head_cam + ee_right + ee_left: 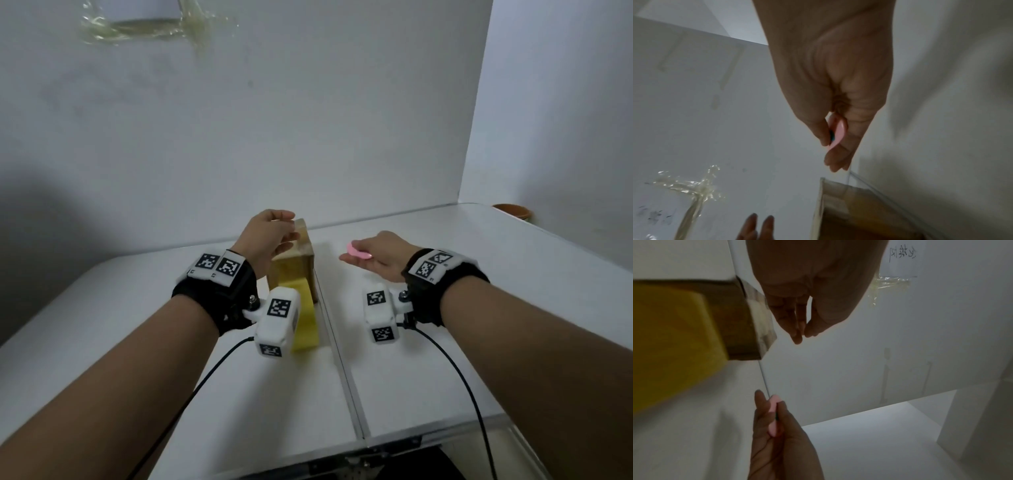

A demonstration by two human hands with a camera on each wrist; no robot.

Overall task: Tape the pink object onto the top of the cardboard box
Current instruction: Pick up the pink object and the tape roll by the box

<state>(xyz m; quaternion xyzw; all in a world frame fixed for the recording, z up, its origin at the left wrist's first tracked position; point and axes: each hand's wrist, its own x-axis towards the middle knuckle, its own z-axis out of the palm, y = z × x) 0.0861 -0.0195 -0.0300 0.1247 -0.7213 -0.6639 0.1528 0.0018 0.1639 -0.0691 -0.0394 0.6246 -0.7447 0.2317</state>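
Note:
A small cardboard box [297,269] stands at the middle of the white table [428,359], clear tape glinting on its top. A yellow tape roll [305,322] stands right in front of it. My left hand [289,226] hovers over the box's top, its fingers [797,331] and thumb close together with nothing visible between them. To the right of the box, my right hand [356,256] pinches the flat pink object [359,254] between thumb and fingers, above the table. The left wrist view shows the box [735,318], the roll [670,340] and the pink object [772,415]. The right wrist view shows the pink object [838,131] in the pinch.
A seam [339,359] runs down the table just right of the box. White boards wall in the back and right side. An orange bowl [512,209] sits at the far right edge. Crumpled clear tape [144,27] sticks to the back board. Black cables trail from both wrists.

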